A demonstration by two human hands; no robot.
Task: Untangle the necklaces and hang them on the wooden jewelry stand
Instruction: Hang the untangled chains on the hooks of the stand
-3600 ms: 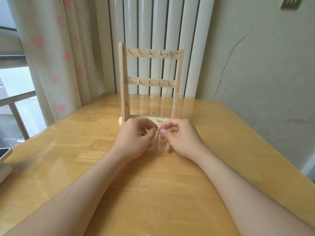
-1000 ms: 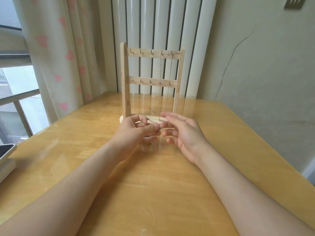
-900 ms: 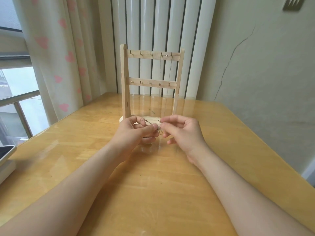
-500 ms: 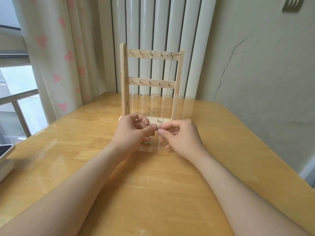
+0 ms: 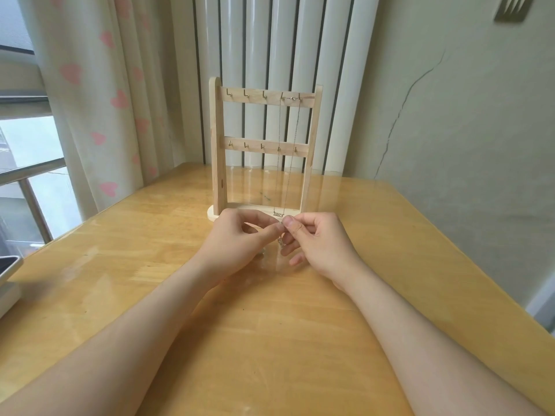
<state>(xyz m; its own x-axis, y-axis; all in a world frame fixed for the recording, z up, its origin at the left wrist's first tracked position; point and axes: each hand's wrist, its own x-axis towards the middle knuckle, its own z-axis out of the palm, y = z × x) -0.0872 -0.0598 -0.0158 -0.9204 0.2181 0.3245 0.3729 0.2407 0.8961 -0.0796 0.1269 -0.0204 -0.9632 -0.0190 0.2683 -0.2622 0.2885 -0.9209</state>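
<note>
A wooden jewelry stand (image 5: 216, 145) with two rows of small hooks stands at the far middle of the table. One thin chain necklace (image 5: 289, 151) hangs from the top row's two rightmost hooks, its pendant just above the stand's base. In front of the base, my left hand (image 5: 237, 238) and my right hand (image 5: 318, 241) meet fingertip to fingertip and both pinch a second fine necklace (image 5: 281, 240). A short tangled bit of it dangles between them; the rest is hidden by my fingers.
The wooden table (image 5: 270, 340) has a glossy top. A white and grey device (image 5: 7, 277) lies at the left edge. A heart-print curtain (image 5: 90, 85) and a window are at the left, a white radiator (image 5: 285, 55) behind the stand, a wall to the right.
My right hand was spread open a second ago; its fingers have closed onto the chain at my left fingertips. Both hands stay in front of the stand's base.
</note>
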